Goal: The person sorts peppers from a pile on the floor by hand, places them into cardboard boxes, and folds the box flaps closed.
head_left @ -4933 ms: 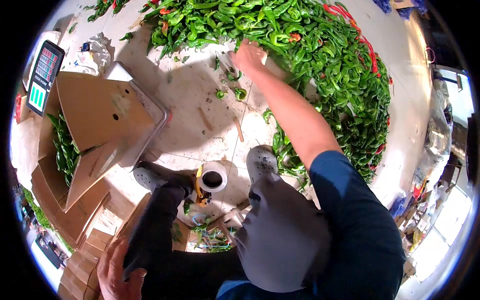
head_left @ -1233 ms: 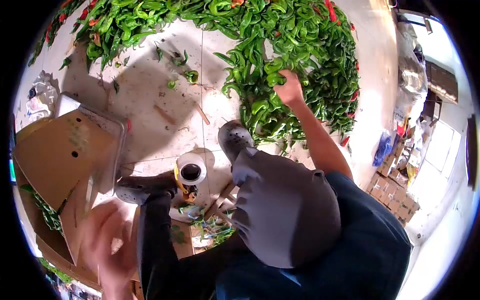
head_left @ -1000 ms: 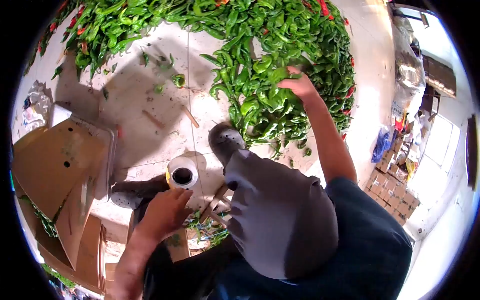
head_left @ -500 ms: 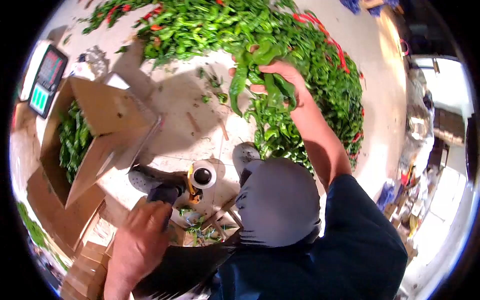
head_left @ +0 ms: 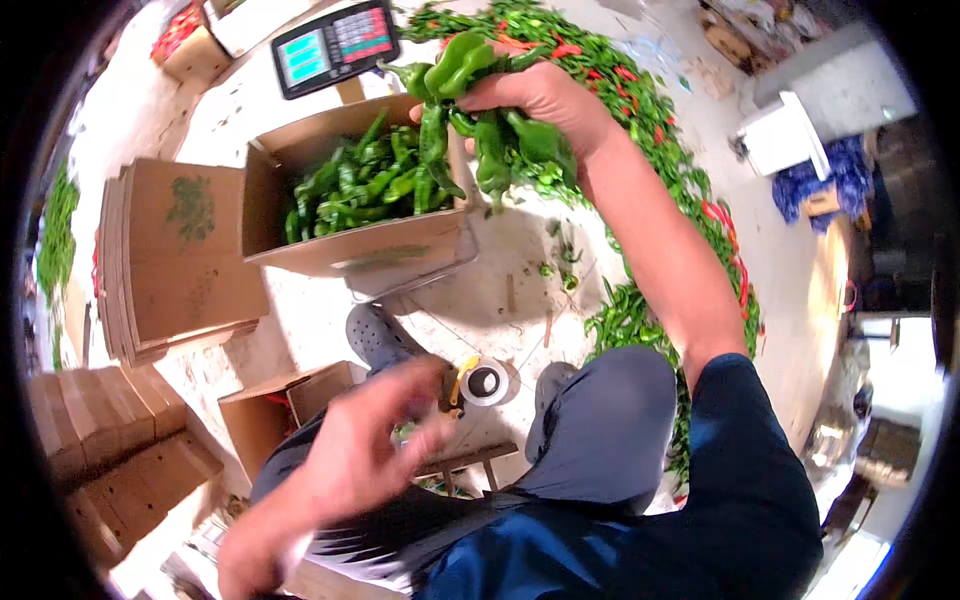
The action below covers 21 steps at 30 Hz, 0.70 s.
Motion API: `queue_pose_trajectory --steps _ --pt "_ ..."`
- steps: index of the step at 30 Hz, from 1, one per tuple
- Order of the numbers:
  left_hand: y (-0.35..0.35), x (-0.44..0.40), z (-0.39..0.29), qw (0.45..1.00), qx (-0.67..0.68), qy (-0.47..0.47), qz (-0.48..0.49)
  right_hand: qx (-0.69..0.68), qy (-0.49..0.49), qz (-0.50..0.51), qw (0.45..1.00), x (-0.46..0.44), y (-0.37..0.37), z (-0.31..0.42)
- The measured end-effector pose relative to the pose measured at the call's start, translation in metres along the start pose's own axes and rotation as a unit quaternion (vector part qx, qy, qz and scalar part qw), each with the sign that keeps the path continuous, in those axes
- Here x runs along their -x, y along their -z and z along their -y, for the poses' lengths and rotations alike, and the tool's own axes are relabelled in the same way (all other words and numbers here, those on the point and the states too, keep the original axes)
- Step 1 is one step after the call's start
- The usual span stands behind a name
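My right hand (head_left: 535, 95) is closed around a bunch of green peppers (head_left: 490, 150), some hanging below the fingers. It is above the right edge of an open cardboard box (head_left: 410, 248). Long green peppers (head_left: 350, 190) lie inside that box. Over my left leg, my left hand (head_left: 365, 435) is blurred, with thumb and fingers apart and nothing visible between them. A large heap of green peppers (head_left: 640, 315) with some red ones curves along the floor on the right.
A digital scale display (head_left: 335, 48) stands behind the box. Flattened cardboard (head_left: 200, 270) is stacked at left, with more cartons (head_left: 100, 420) nearer me. A tape roll (head_left: 503, 383) lies between my feet. Another open carton (head_left: 245, 425) sits near my left leg.
The view has turned left toward the box and scale. My right hand has carried the peppers from over the heap to the box's edge. My left hand has lifted off my leg and opened.
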<state>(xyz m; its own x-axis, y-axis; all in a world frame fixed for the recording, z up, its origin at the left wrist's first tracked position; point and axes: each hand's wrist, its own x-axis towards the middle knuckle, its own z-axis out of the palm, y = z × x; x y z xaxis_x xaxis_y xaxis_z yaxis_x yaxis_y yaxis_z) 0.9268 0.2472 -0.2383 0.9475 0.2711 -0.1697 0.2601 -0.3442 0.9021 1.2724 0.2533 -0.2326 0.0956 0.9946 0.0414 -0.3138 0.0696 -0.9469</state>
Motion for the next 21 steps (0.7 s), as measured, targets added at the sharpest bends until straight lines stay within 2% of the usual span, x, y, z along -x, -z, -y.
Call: queue_pose_trajectory --steps 1,2,5,6,8,11,14,16,18,20,21 --pt "0.002 -0.010 0.004 0.974 0.183 0.113 -0.067 0.041 0.008 -0.002 0.999 -0.010 -0.010 -0.005" --pt "0.013 -0.029 0.006 0.956 0.239 0.121 -0.119 0.080 0.018 -0.002 0.997 -0.021 -0.023 -0.009" --pt "0.045 -0.086 0.000 0.903 0.364 0.067 -0.219 0.120 0.011 -0.048 0.992 -0.039 -0.071 -0.024" --pt "0.054 -0.102 0.016 0.929 0.294 0.026 -0.225 0.141 0.013 -0.057 0.988 -0.043 -0.082 -0.029" --pt "0.057 -0.105 0.020 0.902 0.356 0.027 -0.244 0.155 -0.027 -0.059 0.986 -0.051 -0.090 -0.034" --pt "0.068 -0.084 0.037 0.912 0.350 0.093 -0.192 0.121 -0.081 -0.064 0.987 -0.071 -0.075 -0.028" --pt "0.062 -0.052 0.037 0.959 0.224 0.159 -0.067 0.189 -0.080 -0.041 0.978 -0.098 -0.061 -0.022" --pt "0.031 -0.045 0.062 0.995 0.066 0.062 0.051 0.304 -0.061 -0.016 0.951 -0.125 -0.067 -0.026" --pt "0.003 -0.046 0.062 0.978 -0.054 -0.001 0.204 0.464 -0.008 0.017 0.886 -0.163 -0.070 -0.051" --pt "-0.028 -0.049 0.077 0.912 -0.137 -0.021 0.385 0.589 0.050 0.102 0.800 -0.178 -0.086 -0.067" --pt "-0.036 -0.048 0.084 0.892 -0.176 0.001 0.416 0.608 0.094 0.100 0.782 -0.186 -0.085 -0.077"
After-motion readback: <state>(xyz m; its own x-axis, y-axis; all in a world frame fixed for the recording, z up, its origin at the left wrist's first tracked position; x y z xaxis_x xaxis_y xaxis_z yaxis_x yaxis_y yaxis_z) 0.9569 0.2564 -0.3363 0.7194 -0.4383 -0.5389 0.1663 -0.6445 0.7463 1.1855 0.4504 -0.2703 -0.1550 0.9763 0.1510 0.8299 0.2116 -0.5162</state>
